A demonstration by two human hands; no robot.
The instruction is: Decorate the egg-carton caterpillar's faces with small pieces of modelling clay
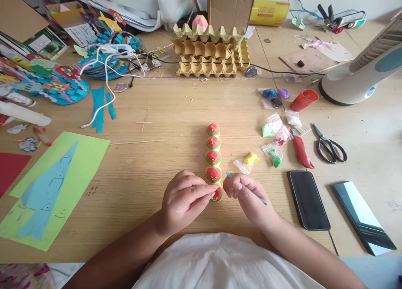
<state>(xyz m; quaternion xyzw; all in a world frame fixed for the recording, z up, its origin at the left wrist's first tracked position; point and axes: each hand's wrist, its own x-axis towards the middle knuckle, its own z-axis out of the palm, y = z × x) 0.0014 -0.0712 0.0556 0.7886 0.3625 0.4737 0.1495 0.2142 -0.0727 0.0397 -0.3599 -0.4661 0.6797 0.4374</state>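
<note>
Lying lengthwise on the table [157, 113], the row of red-topped domes [213, 157] ends between both hands. The left hand [184, 199] pinches the nearest dome [217, 194]; the right hand [248, 194], curled, pinches a thin blue stick [261, 200].

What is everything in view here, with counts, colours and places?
painted egg-carton caterpillar: 1, five red-green-yellow cups, table centre
thin blue stick tool: 1, blue, in right hand
small clay bags: several, mixed colours, right of caterpillar
red utility knife: 1, beside bags
black scissors: 1, right
black phone: 1, right front
egg trays: stack, tan, back
green paper sheet: 1, left
left hand: on nearest cup
right hand: holding stick
</note>
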